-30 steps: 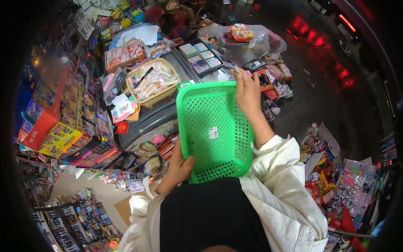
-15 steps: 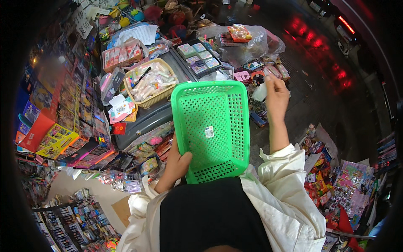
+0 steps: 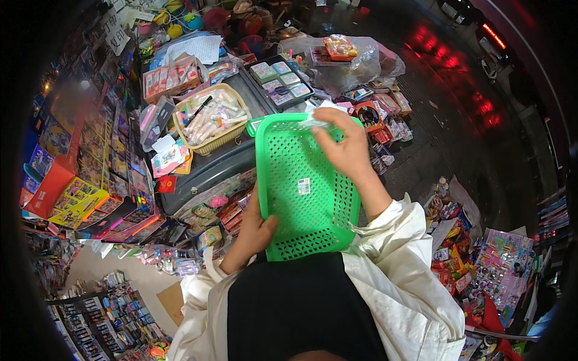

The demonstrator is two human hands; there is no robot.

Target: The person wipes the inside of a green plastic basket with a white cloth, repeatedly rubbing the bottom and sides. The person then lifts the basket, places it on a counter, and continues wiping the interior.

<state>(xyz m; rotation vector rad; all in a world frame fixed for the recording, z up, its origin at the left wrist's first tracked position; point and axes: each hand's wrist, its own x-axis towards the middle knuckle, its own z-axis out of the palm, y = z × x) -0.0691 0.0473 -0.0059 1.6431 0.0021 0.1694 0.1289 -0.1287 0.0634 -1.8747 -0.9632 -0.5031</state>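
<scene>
In front of my body I hold a green perforated plastic basket (image 3: 301,207), tilted so its inside faces me. A small white label (image 3: 304,186) is stuck on its bottom. My left hand (image 3: 256,231) grips the left wall near the lower corner, thumb over the rim. At the far rim, my right hand (image 3: 343,144) pinches a crumpled white tissue (image 3: 316,114) against the edge. Beyond the basket a cream basket (image 3: 214,141) full of light-coloured tubes or pens, with a black pen (image 3: 198,109) on top, rests on a dark grey lid (image 3: 241,159).
A tray of small pastel boxes (image 3: 280,81) and a box of pink-and-white packs (image 3: 171,78) stand farther back. Colourful boxed goods (image 3: 78,201) line the left. Bright packets (image 3: 454,265) are piled at the right, beside dark ground (image 3: 433,144).
My right hand has swung left with the white tissue, from beyond the basket's right side onto its far rim. The basket has tilted slightly; my left hand keeps its grip.
</scene>
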